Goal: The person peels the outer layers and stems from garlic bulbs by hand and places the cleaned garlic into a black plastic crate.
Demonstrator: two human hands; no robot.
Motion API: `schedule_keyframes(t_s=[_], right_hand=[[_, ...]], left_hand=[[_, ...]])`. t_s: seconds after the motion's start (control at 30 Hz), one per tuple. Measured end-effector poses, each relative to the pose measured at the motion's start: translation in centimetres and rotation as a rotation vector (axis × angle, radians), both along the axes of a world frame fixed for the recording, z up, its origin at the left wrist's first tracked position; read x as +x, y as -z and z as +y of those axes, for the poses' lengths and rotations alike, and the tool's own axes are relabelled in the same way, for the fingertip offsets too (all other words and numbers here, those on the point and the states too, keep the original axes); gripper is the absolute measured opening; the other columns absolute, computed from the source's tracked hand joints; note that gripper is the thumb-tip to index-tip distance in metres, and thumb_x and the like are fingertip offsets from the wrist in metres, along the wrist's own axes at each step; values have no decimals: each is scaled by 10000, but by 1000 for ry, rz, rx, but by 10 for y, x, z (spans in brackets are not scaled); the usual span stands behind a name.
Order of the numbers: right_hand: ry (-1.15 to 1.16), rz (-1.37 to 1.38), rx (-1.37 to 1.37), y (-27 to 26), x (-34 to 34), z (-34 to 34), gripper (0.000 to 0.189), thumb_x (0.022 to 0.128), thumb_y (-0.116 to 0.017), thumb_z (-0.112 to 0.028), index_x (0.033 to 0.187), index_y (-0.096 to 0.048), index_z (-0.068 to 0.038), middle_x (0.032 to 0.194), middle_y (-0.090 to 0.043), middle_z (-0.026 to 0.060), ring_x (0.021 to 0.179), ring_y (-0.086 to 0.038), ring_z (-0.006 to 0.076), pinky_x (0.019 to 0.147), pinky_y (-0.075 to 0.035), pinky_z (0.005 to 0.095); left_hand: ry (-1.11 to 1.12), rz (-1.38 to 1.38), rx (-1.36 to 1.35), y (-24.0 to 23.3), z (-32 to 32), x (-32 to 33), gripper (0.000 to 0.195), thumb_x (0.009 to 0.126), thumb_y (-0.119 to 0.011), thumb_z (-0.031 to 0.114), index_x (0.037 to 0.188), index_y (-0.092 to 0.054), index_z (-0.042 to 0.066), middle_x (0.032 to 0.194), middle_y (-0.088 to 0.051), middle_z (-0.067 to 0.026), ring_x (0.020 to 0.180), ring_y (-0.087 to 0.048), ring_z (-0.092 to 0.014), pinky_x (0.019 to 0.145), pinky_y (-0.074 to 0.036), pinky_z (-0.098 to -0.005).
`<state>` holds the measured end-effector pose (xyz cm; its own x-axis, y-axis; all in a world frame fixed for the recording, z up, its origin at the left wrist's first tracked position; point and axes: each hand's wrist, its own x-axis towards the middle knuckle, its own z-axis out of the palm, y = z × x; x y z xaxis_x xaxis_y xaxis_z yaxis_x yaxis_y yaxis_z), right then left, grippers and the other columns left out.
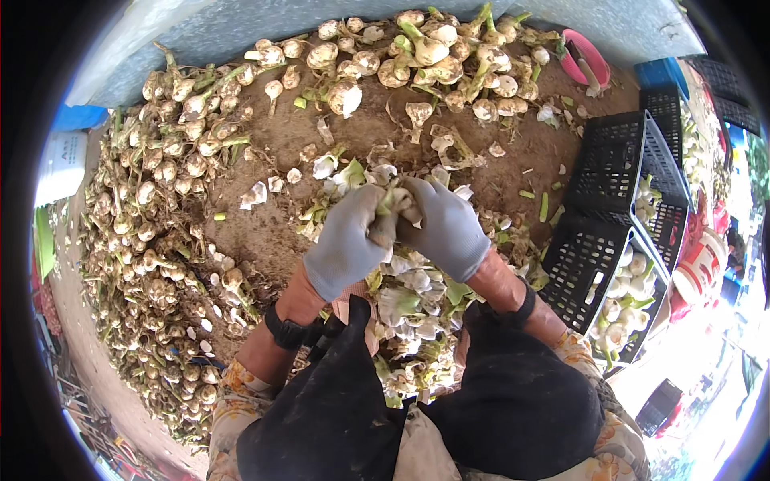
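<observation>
Both of my hands wear grey gloves and meet in front of me around one garlic bulb (pixel 408 205). My left hand (pixel 348 240) grips it from the left, fingers curled. From the right, my right hand (pixel 448 227) pinches its outer layers with thumb and fingers. The gloves hide much of the bulb. Beneath my hands and between my legs lies a heap of peeled garlic skins (pixel 409 300). Loose white skins (pixel 346 174) are scattered just beyond my fingers.
Unpeeled garlic bulbs with stalks (pixel 168 174) are piled along the left; another pile (pixel 439 60) lies ahead by a metal sheet (pixel 240 36). A pink plastic basket (pixel 592 51) stands far right. Black crates (pixel 580 273) at right hold cleaned garlic (pixel 625 282). A bucket (pixel 701 264) stands beyond.
</observation>
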<state>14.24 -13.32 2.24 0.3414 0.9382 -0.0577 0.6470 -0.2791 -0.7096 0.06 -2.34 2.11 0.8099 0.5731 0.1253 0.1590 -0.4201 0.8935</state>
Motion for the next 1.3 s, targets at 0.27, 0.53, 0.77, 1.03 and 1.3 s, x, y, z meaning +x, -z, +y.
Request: schedule_keyframes(t_s=[0.27, 0.53, 0.77, 1.03, 1.3], right_hand=[[190, -62, -108, 22, 32, -7, 403, 799, -756, -319, 1063, -593, -61, 901, -667, 183, 828, -665, 359, 725, -531, 454], [1194, -1030, -245, -108, 144, -106, 672, 881, -670, -393, 1404, -425, -50, 1086, -667, 186, 957, -647, 332, 885, -499, 477], [281, -213, -354, 46, 106, 72, 424, 884, -652, -400, 1118, -599, -50, 1002, -661, 196, 926, -654, 395, 805, -532, 463], [313, 1107, 268, 85, 78, 72, 505, 875, -683, -102, 1334, -484, -29, 1230, -603, 129, 980, -659, 228, 849, -547, 342], [18, 11, 338, 8, 29, 10, 672, 710, -729, -32, 1346, -514, -72, 1261, -567, 190, 1122, -574, 370, 937, -491, 405]], left_hand=[[483, 191, -338, -34, -8, 0, 123, 826, -665, 79, 913, -605, 16, 797, -586, -145, 733, -607, -290, 676, -482, -365], [-87, 225, 356, 91, 49, -5, 338, 846, -658, 104, 1178, -634, 46, 1029, -659, -191, 913, -646, -301, 757, -531, -399], [1110, 559, -338, 104, -50, 19, 250, 936, -572, 207, 1114, -626, 41, 1016, -671, -119, 963, -639, -225, 888, -503, -334], [-86, 82, -1277, 46, -4, 26, 481, 994, -516, 476, 1195, -610, 49, 1034, -655, -34, 832, -599, -149, 762, -493, -310], [-158, -166, -1462, 20, 8, 32, 333, 921, -636, 487, 904, -589, 158, 733, -505, 59, 613, -441, -81, 589, -390, -255]])
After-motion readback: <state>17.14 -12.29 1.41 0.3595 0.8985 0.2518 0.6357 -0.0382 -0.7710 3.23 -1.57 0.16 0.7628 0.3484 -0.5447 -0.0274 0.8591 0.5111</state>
